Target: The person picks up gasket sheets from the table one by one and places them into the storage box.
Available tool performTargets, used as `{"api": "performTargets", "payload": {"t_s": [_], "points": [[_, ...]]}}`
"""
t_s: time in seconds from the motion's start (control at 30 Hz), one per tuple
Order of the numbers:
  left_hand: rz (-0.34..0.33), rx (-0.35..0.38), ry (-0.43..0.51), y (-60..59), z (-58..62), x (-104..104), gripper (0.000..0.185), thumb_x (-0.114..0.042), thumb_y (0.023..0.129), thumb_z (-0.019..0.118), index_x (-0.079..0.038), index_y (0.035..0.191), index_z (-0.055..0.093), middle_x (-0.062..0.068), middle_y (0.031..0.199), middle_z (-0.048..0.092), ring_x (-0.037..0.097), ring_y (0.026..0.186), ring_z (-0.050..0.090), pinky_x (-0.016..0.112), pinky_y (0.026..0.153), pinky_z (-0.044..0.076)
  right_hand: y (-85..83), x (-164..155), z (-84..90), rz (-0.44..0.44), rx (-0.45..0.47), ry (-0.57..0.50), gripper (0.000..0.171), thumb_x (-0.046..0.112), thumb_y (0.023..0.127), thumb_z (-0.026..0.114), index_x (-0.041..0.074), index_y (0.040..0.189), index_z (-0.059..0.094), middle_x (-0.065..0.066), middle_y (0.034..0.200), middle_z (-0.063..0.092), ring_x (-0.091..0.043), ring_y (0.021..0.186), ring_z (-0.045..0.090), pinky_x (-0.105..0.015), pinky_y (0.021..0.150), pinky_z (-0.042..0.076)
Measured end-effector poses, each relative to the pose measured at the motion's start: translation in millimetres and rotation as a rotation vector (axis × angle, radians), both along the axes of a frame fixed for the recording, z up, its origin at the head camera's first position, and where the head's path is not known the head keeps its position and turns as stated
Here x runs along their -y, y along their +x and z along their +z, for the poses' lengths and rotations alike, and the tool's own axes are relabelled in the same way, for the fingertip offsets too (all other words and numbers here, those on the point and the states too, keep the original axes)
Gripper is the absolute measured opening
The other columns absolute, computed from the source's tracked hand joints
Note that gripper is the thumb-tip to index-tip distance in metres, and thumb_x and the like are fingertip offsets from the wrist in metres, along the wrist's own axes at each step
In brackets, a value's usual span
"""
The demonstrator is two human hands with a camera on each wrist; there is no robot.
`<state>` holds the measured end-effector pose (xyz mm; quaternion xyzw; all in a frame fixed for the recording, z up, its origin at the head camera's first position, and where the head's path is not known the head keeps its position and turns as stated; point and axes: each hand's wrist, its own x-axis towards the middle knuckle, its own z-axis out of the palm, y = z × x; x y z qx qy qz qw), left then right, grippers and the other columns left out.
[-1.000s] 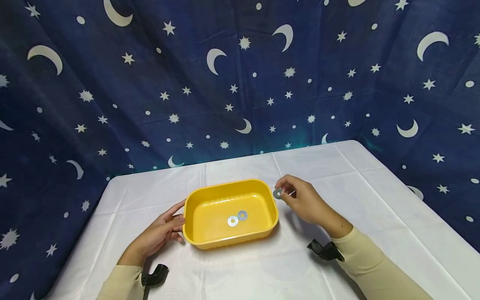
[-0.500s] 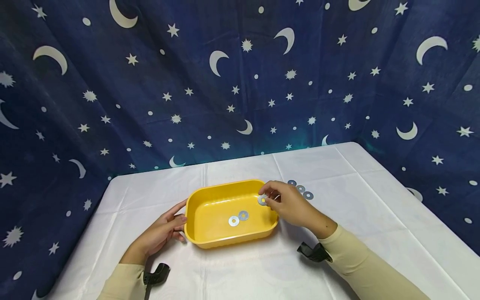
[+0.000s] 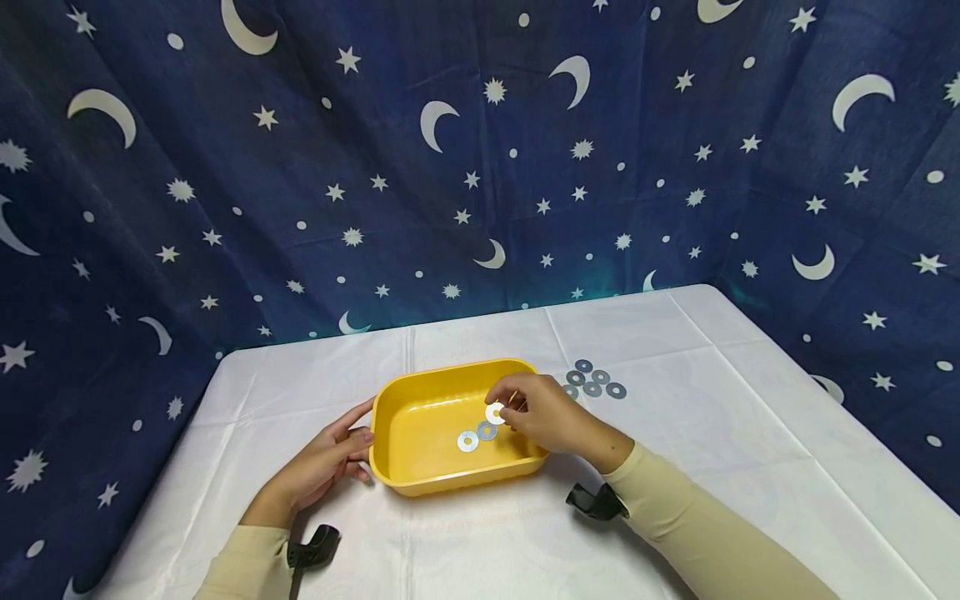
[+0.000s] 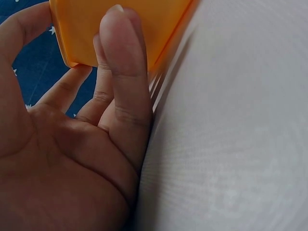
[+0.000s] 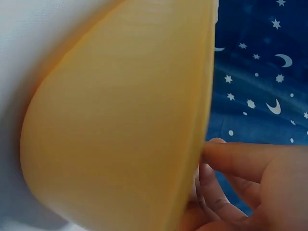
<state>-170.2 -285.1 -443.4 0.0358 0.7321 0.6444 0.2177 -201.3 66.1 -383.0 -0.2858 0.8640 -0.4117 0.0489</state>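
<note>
A yellow plastic tub [image 3: 427,483] stands on the white-covered table. Two flat metal washers lie on its floor, a bright washer [image 3: 468,434] and a greyer washer [image 3: 487,424] beside it. Over the tub's right half, my right hand [image 3: 551,414] pinches another washer [image 3: 491,410] between thumb and fingertips, just above the greyer one. In the right wrist view, the tub's outer wall [image 5: 115,106] hides most of those fingertips. My left hand [image 3: 318,467] rests against the tub's left end with spread, relaxed fingers. The left wrist view shows its fingers [image 4: 122,43] against the yellow wall.
Several loose washers [image 3: 592,389] lie in a cluster on the white cloth [image 3: 465,550], just right of the tub. A dark blue curtain [image 3: 420,200] with moons and stars hangs behind the table and at both sides.
My right hand has carried the pinched washer leftward from outside the tub's right rim to over its inside, uncovering the loose washers on the table. My left hand stays at the tub's left end.
</note>
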Motion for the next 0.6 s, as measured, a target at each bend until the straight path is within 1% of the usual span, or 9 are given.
{"api": "performTargets", "payload": {"t_s": [0.1,0.33,0.5,0.6], "points": [[0.008,-0.002,-0.011,0.1,-0.9,0,0.071,-0.027,0.103,0.054,-0.019,0.162,0.015,0.006,0.113,0.058,0.013,0.085,0.067,0.028,0.073,0.061,-0.9,5,-2.0,0.014,0.007,0.007,0.017,-0.001,0.09,0.066,0.008,0.102,0.073,-0.001,0.086,0.066,-0.011,0.076,0.058,-0.021,0.069,0.053],[0.02,-0.009,-0.029,0.1,-2.0,-1,0.072,-0.024,0.102,0.057,-0.019,0.161,0.016,0.006,0.111,0.057,0.012,0.082,0.065,0.028,0.071,0.061,-5.8,15,-5.9,0.04,0.066,0.039,0.017,-0.001,0.089,0.068,0.009,0.101,0.072,0.001,0.085,0.063,-0.011,0.069,0.057,-0.02,0.063,0.051],[0.024,-0.006,-0.028,0.1,-1.9,-1,0.073,-0.023,0.102,0.058,-0.018,0.161,0.016,0.006,0.111,0.058,0.012,0.082,0.065,0.027,0.071,0.061,-11.3,20,-13.0,0.06,0.065,0.089,0.015,0.0,0.089,0.069,0.011,0.098,0.072,0.003,0.083,0.062,-0.011,0.071,0.054,-0.019,0.064,0.049],[0.023,-0.005,-0.026,0.0,-1.1,-2,0.073,-0.023,0.102,0.058,-0.018,0.161,0.016,0.007,0.113,0.059,0.012,0.082,0.065,0.027,0.071,0.061,-13.2,22,-16.4,0.077,0.066,0.103,0.015,-0.001,0.088,0.069,0.011,0.097,0.072,0.002,0.081,0.061,-0.012,0.069,0.053,-0.019,0.061,0.047]]}}
